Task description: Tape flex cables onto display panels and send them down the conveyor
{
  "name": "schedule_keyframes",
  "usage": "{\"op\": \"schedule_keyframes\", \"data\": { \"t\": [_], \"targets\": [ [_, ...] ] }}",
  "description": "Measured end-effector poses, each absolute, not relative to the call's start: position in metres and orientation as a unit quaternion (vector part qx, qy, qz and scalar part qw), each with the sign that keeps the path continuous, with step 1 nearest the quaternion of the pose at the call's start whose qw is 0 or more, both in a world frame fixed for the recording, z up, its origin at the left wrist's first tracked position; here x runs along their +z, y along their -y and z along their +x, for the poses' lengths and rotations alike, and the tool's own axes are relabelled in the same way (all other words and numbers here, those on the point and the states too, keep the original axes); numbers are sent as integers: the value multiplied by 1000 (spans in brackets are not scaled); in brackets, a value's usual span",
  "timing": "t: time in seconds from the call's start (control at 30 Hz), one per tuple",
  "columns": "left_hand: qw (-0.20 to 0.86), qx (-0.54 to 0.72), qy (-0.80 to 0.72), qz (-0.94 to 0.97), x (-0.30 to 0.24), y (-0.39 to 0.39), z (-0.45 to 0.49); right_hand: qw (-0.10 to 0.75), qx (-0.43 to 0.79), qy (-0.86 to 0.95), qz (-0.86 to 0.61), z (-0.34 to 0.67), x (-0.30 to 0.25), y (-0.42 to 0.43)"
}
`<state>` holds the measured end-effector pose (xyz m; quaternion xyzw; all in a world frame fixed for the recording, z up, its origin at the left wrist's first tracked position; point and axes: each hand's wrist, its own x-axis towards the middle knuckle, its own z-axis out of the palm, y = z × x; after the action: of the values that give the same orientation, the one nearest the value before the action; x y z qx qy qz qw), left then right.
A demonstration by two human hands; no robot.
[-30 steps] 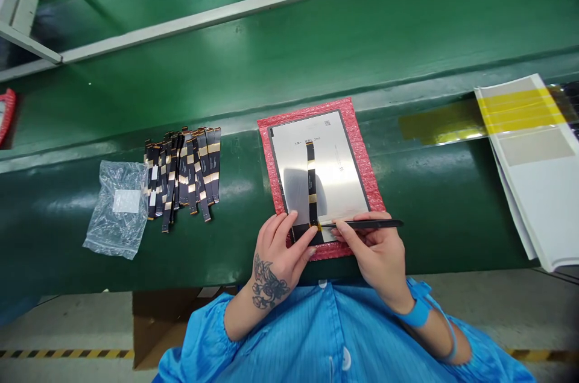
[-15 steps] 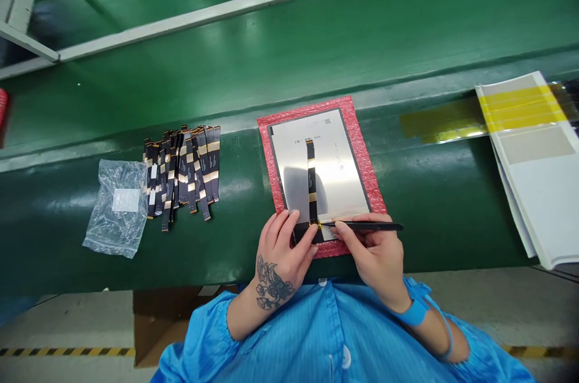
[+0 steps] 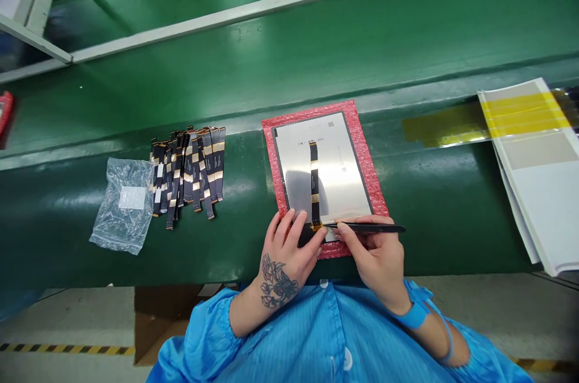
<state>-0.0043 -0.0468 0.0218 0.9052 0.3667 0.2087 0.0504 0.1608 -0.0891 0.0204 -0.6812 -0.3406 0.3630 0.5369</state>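
Observation:
A silver display panel (image 3: 337,175) lies on a red bubble-wrap sheet (image 3: 368,175) at the near edge of the green bench. A black flex cable with gold pads (image 3: 313,181) runs down the panel's middle. My left hand (image 3: 289,247) rests on the panel's near edge, its fingers spread and pressing beside the cable's lower end. My right hand (image 3: 375,250) pinches a thin black tool (image 3: 375,228) held level, its tip at the cable's lower gold connector.
A fanned pile of several black flex cables (image 3: 190,175) and a clear plastic bag (image 3: 123,205) lie to the left. Grey sheets with yellow bands (image 3: 534,160) lie at the right. A white rail (image 3: 271,6) crosses the far side.
Both hands stay at the cable's lower end with hardly any motion. The whole view has shifted slightly as my head moved.

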Motion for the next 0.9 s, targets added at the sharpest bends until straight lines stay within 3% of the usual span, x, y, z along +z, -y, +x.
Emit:
{"op": "schedule_keyframes", "data": {
  "t": [0.4, 0.7, 0.9],
  "targets": [
    [139, 123, -385, 904, 31, 36, -8, 607, 382, 317, -620, 163, 25, 82],
    [88, 106, -368, 920, 28, 34, -33, 597, 393, 304, -629, 164, 24, 82],
    [53, 180, -374, 908, 22, 46, -30, 595, 402, 301, -628, 163, 24, 81]
  ]
}}
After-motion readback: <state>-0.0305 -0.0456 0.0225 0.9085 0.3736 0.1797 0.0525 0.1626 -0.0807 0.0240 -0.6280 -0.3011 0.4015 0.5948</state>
